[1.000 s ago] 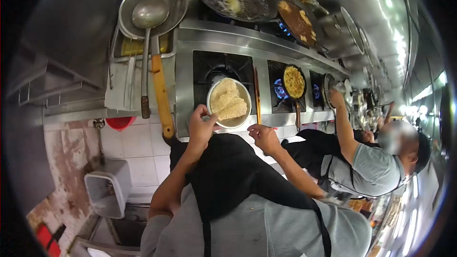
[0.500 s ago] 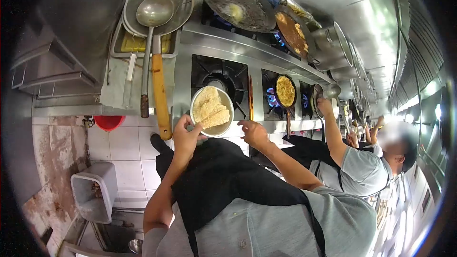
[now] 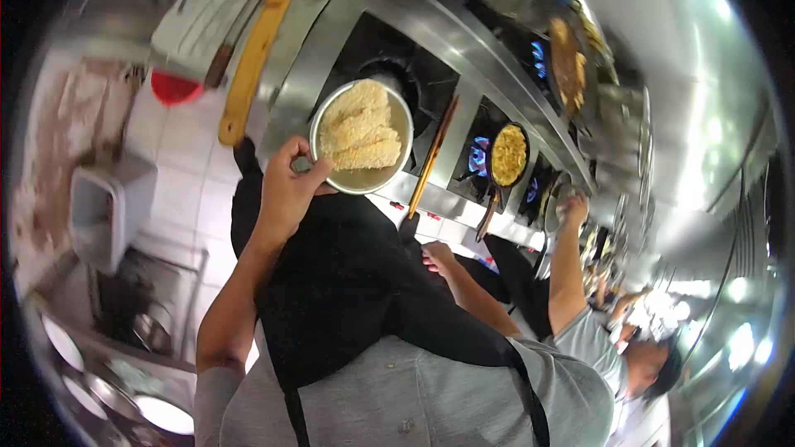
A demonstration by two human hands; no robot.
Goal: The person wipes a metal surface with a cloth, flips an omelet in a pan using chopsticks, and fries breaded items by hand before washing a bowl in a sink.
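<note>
My left hand [image 3: 290,186] grips the near left rim of a round metal bowl [image 3: 319,130], thumb at the rim. Inside the bowl lie pale, crumb-coated pieces of food [image 3: 364,128]. The bowl is held in front of an unlit burner [image 3: 431,83] at the stove's front edge. My right hand [image 3: 439,258] hangs low beside the black apron [image 3: 348,281], its fingers loosely bent and slightly apart, with nothing visible in them. Long thin sticks [image 3: 435,153], likely chopsticks, lie across the stove edge between the bowl and a small pan of yellow food [image 3: 508,155].
Blue flame burns beside the small pan. Larger pans [image 3: 567,66] stand at the back. A wooden handle [image 3: 257,66] juts over the counter's left edge. A red basin [image 3: 175,88] and grey bin [image 3: 112,207] are at left. A co-worker's arm [image 3: 567,269] reaches toward the stove at right.
My view has turned and shifted leftward along with my body. The bowl stays in my left hand. My right hand has dropped from near the stove edge to beside the apron.
</note>
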